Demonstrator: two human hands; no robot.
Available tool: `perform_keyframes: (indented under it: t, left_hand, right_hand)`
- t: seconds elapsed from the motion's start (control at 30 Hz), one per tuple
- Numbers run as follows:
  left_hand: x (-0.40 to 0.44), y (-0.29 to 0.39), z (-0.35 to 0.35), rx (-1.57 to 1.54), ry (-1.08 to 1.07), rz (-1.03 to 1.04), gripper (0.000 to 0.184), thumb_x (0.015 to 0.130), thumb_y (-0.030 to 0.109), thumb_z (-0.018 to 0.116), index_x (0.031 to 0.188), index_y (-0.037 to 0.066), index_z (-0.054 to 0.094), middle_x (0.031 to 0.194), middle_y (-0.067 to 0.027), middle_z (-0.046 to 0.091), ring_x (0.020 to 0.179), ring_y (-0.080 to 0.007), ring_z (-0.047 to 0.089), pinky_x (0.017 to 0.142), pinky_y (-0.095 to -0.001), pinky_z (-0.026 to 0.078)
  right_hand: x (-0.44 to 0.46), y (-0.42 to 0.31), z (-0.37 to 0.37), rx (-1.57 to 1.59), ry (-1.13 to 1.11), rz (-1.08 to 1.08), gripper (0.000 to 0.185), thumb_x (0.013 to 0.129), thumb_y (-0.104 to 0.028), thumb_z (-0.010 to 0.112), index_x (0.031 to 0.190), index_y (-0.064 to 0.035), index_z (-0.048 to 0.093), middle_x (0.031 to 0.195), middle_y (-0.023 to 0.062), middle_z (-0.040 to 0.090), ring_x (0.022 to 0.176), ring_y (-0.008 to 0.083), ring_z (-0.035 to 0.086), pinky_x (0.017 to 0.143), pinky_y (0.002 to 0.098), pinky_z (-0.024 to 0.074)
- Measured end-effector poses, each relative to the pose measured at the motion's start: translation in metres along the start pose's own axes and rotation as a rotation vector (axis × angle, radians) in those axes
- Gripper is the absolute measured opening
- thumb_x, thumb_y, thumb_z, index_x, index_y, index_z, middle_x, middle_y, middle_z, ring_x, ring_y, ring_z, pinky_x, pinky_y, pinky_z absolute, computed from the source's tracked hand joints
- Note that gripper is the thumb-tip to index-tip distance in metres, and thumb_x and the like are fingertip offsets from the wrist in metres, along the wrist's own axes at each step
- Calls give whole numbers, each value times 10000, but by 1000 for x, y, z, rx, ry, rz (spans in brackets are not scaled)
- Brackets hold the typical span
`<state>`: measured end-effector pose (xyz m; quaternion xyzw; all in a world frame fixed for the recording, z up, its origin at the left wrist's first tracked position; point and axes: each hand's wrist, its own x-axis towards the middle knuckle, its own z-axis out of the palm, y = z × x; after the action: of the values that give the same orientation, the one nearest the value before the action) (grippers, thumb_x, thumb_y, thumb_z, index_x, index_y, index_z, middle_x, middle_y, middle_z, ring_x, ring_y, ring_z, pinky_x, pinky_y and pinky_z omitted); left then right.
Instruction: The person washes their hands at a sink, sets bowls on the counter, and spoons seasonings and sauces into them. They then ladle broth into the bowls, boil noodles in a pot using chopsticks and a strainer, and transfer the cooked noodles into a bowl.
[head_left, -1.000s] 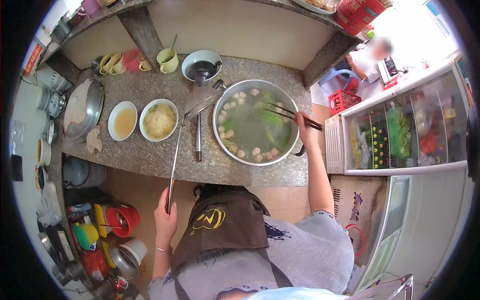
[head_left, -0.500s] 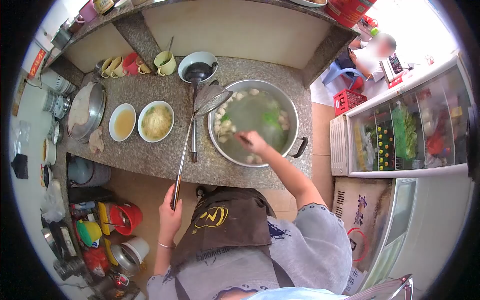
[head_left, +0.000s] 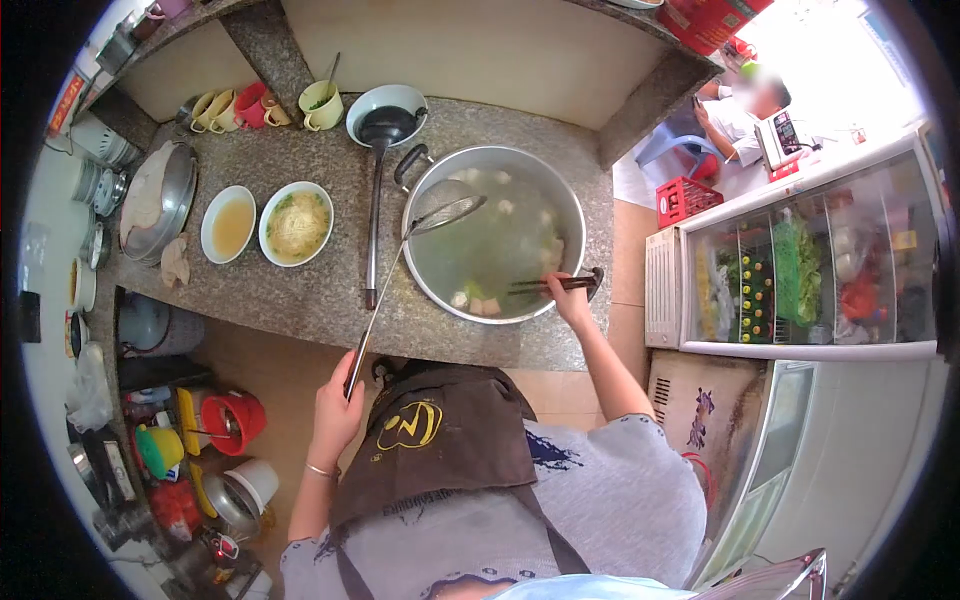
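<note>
My left hand (head_left: 338,405) is closed round the long handle of a wire-mesh strainer (head_left: 448,214), whose basket hangs over the left part of a big metal pot (head_left: 584,235). In my right hand (head_left: 570,300) are dark chopsticks (head_left: 532,288), held over the pot's lower right side with their tips at the broth. Pale balls and green leaves float in the cloudy broth (head_left: 490,240). Left of the pot lies a black ladle (head_left: 376,215), its head resting in a white bowl (head_left: 415,97). Farther left stand a bowl of noodles (head_left: 297,224) and a bowl of broth (head_left: 232,227).
Cups (head_left: 250,106) and a yellow mug (head_left: 322,110) with a spoon line the counter's back. A metal basin (head_left: 180,215) is at the left. A glass-front fridge (head_left: 800,350) stands right; a seated person (head_left: 735,125) is beyond. A red bucket (head_left: 240,420) is below.
My right hand has moved right and down across the pot with the chopsticks. The strainer's basket has come from the pot's left rim to over the broth. The view has shifted slightly.
</note>
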<state>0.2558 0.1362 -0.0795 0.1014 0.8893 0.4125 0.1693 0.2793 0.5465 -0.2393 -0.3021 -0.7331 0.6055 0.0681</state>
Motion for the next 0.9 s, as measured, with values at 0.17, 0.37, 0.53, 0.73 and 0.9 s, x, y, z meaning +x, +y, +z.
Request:
perform_keyframes:
  t: [0.17,0.37,0.53,0.73,0.9]
  left_hand:
    - [14,6,5,20,-26,41,444,760,53,511,1195,19,431,696,-172,536,527,-216,500,539,-302,409]
    - [20,2,14,2,8,42,438,761,60,503,1190,15,430,633,-157,490,528,-220,490,544,-312,406]
    - [26,2,21,29,-46,-36,459,762,52,508,1210,23,412,716,-130,534,586,-154,491,589,-278,414]
    - [44,5,37,16,-48,17,446,757,65,498,1195,29,417,899,-228,569,799,-355,571,709,-392,436]
    - [58,9,50,55,-38,34,453,760,71,479,1205,31,403,1018,-233,543,893,-364,547,768,-399,431]
  right_hand:
    - [6,-5,3,-30,297,-301,188,826,-150,533,896,13,594,758,107,633,700,180,608,641,291,474]
    - [22,-28,-6,-295,276,-373,145,810,-136,538,879,-34,614,777,141,626,737,247,619,658,296,469]
    - [31,-29,-12,-583,282,-435,169,831,-169,515,868,-36,613,750,117,630,695,216,614,640,300,472]
    - [45,-31,-13,-304,361,-487,153,804,-163,547,870,-44,616,781,133,627,737,259,614,663,315,468]
    - [62,-31,-2,-284,279,-431,171,803,-176,549,866,-31,616,778,139,625,731,274,611,656,320,465]
